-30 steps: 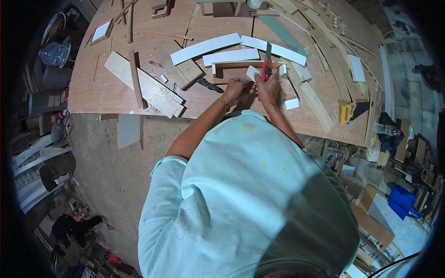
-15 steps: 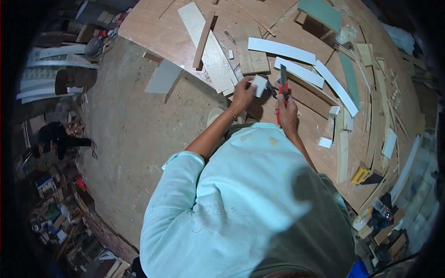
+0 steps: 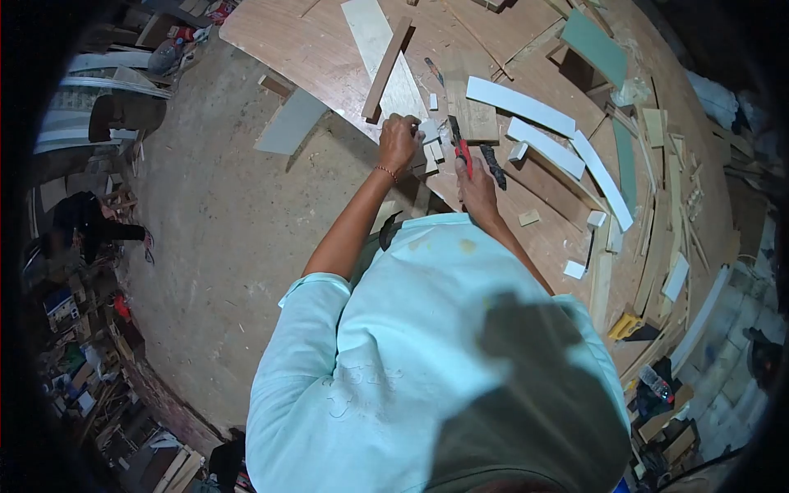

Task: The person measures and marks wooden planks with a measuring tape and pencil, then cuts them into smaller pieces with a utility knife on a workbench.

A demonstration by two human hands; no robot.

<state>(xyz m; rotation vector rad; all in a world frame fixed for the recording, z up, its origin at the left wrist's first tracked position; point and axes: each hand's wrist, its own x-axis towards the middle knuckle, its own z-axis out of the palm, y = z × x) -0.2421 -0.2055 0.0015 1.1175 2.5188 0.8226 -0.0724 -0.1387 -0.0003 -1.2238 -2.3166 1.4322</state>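
Observation:
My left hand (image 3: 398, 144), its fingers curled, is at the table's left edge. A small flat white piece (image 3: 429, 130) shows at its fingertips, and the fingers partly hide the grip. My right hand (image 3: 477, 187) is wrapped round a red-handled tool (image 3: 463, 152) with a flat dark blade, which points up and away from me. Just right of this tool lies a black object (image 3: 494, 168) whose kind I cannot make out. A white block (image 3: 518, 151) sits beside it. Small pale wood offcuts (image 3: 433, 154) lie between my hands.
Curved white strips (image 3: 522, 105) lie on the wooden table (image 3: 296, 41). A brown batten (image 3: 388, 70) rests across a pale board (image 3: 370, 33). Green-topped pieces (image 3: 593, 48), long strips and a yellow-handled saw (image 3: 626, 326) are at the right. Another person (image 3: 86, 226) is at far left.
My left hand has moved left with the white piece, away from the black object. My right hand has moved left with the tool, whose blade now tilts leftward. The view has shifted slightly.

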